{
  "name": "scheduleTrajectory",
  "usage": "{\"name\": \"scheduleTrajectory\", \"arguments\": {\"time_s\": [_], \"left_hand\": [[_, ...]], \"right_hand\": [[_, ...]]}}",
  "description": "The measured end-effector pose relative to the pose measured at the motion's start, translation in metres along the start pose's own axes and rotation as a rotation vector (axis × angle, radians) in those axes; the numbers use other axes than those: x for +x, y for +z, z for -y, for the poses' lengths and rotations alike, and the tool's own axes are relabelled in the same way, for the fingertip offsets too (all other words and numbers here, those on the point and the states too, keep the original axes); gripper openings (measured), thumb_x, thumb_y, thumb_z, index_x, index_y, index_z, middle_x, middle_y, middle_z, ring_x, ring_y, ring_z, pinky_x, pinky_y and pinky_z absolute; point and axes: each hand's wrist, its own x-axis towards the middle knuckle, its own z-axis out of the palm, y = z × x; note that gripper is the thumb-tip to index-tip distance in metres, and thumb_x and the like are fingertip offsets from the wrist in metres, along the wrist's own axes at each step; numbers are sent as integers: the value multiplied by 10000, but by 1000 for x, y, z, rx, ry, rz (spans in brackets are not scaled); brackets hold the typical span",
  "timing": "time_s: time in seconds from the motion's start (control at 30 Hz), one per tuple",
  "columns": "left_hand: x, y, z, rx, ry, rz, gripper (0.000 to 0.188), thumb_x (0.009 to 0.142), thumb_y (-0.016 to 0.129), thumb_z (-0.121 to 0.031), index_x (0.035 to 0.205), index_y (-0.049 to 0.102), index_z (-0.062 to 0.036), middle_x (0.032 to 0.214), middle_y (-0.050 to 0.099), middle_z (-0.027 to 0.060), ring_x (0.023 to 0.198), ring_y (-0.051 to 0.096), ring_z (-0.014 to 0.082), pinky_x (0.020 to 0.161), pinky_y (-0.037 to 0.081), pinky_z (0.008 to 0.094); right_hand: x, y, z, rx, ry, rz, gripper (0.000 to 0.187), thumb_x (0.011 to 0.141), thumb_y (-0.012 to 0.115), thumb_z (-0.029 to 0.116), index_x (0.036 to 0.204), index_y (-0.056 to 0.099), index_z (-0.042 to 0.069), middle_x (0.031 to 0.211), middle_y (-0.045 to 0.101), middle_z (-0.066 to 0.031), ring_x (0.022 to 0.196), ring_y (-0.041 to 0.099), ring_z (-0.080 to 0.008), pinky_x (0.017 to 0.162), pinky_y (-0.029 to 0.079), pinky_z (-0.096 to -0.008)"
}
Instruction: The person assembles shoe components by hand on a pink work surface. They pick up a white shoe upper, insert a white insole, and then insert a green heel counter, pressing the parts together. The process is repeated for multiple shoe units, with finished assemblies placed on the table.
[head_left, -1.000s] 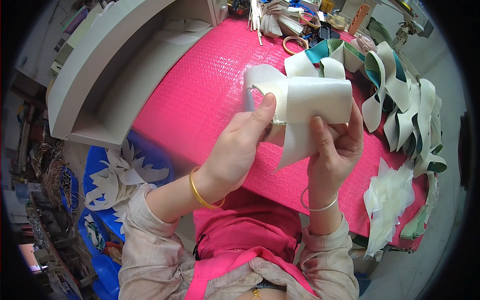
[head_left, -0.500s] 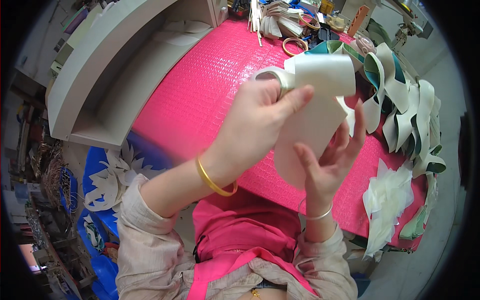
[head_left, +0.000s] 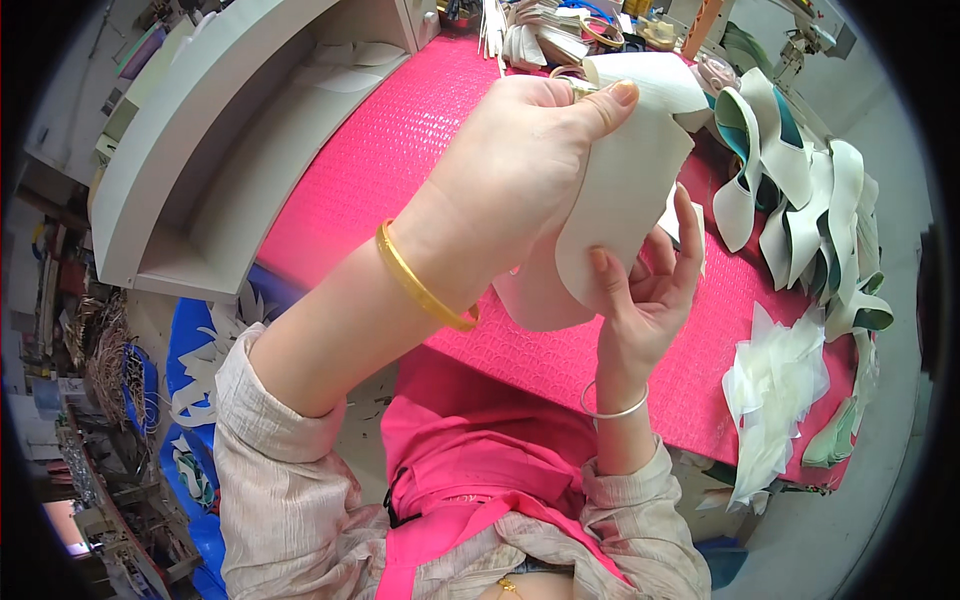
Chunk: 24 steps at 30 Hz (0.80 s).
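Note:
My left hand (head_left: 535, 165) pinches the upper end of a cream shoe upper (head_left: 625, 190), thumb pressed on its face. The upper is a smooth, curved cut piece, raised above the pink table mat; its top end folds over to the right, and a second layer shows below my left hand. Around its lower right edge my right hand (head_left: 650, 300) is closed, thumb in front, forefinger raised and the other fingers partly behind. To the right, several finished-looking cream uppers with green lining (head_left: 790, 160) stand in a heap on the mat.
A pink textured mat (head_left: 370, 170) covers the table. A grey curved shelf (head_left: 170, 150) borders it on the left. Thin whitish sheets (head_left: 775, 390) lie at the right edge, and bundled strips (head_left: 550, 35) at the back. Blue bins (head_left: 195, 350) with cream offcuts stand lower left.
Both hands have lifted the cream shoe upper slightly up and away. It has turned, so its face and a layer beneath show more. Both hands keep hold.

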Motion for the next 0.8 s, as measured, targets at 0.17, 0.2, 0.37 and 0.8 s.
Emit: {"name": "scheduleTrajectory", "arguments": {"time_s": [0.17,0.2,0.37,0.8], "left_hand": [[1,2,-1,-67,-15,24,321,885,544,-248,986,582,54,877,637,97,759,616,126,678,492,258],[2,1,-2,-109,13,30,323,885,543,-247,992,581,55,882,637,97,766,616,128,684,491,259],[18,3,-1,-67,108,-25,297,844,600,-211,965,596,60,844,640,89,708,610,126,647,490,255],[-17,-44,135,971,590,168,214,627,633,-11,814,642,-113,779,562,55,865,530,208,922,315,409]], "right_hand": [[5,-6,-14,-103,-2,-39,430,753,672,4,1141,485,2,914,601,-58,852,564,-100,756,452,-222],[5,-10,-21,-180,-23,-15,353,760,669,11,1083,527,-6,874,606,-42,813,563,-83,738,445,-210],[1,-18,-57,-549,-102,-7,236,777,650,52,979,537,5,813,585,-21,726,517,-82,666,408,-220],[19,-62,-1,115,355,31,442,782,628,102,1168,439,0,984,556,-71,934,531,-144,859,400,-278]]}}
